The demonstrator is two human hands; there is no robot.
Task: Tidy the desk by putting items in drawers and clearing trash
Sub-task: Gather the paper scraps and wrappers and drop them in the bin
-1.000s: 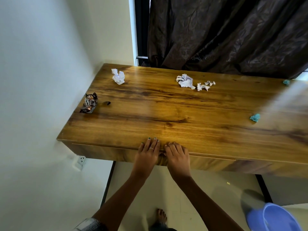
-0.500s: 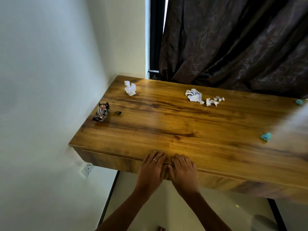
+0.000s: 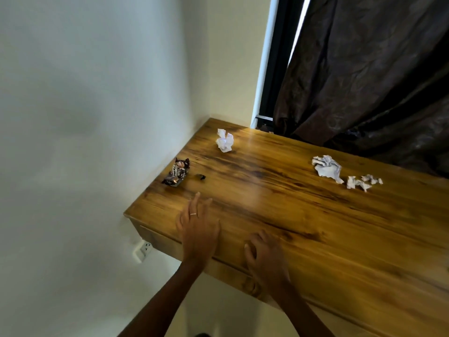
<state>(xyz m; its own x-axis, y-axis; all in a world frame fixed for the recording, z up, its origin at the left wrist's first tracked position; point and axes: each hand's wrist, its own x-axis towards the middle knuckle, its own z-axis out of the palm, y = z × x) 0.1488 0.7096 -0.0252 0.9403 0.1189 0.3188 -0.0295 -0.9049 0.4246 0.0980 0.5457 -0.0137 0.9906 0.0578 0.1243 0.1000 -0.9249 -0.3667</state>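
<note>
L hand (image 3: 198,231) over the desk (image 3: 303,215) top near the front-left corner, fingers straight and spread, holding nothing. It points toward the candy wrapper (image 3: 176,171), prob the next pickup since that's the nearest trash. R hand (image 3: 266,255) at the front edge, fingers loosely curled, nothing in it; whether it touches the wood, can't tell (blur). Drawer front (image 3: 155,238) under the left corner looks closed.

Trash all on the desktop, none collected yet: wrapper by the wall w/ a small dark scrap (image 3: 201,176) just beside it; white paper ball (image 3: 224,140) near the back-left corner; bigger crumpled paper (image 3: 326,166) mid-back w/ small paper bits (image 3: 363,182) just beside it. Well apart, so likely one-by-one grabs.

Writing: wrapper has white lettering, too blurred to read; no brand legible. Wall outlet (image 3: 143,250) below the desk corner, curtain (image 3: 364,81) behind.
</note>
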